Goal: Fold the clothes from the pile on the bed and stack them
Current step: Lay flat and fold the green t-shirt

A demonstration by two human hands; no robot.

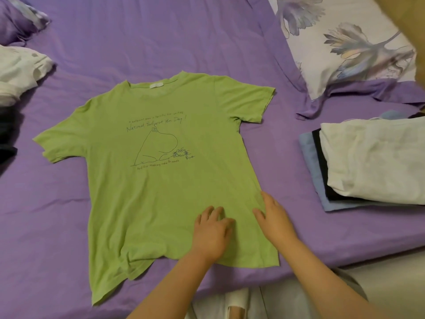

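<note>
Green T-shirt [161,180] is spread flat, front side up, on the purple bedsheet [161,38], with its collar toward the far side of the bed and its hem toward the near edge. A line drawing and handwritten lettering are printed across the chest. Both short sleeves are laid out to the sides. The lower left corner of the hem is rumpled and drawn into a point, while the right part of the hem lies fairly straight.

The left hand [212,233] is laid palm down on the lower part of the shirt, its fingers slightly bent and spread, pressed against the fabric and closed around nothing. The right hand [277,218] is placed just beside it at the shirt's right side seam, fingers extended and relaxed, resting on the cloth near its edge; nothing is grasped by it.

To the right of the shirt, well apart from it, a stack of folded clothes [368,162] is seen: a white piece on top, a black one beneath, and a light blue one at the bottom. A floral pillow [345,42] is placed beyond the stack. At the left edge of the bed, unfolded white garments [20,74] and dark garments [7,137] are heaped.
</note>
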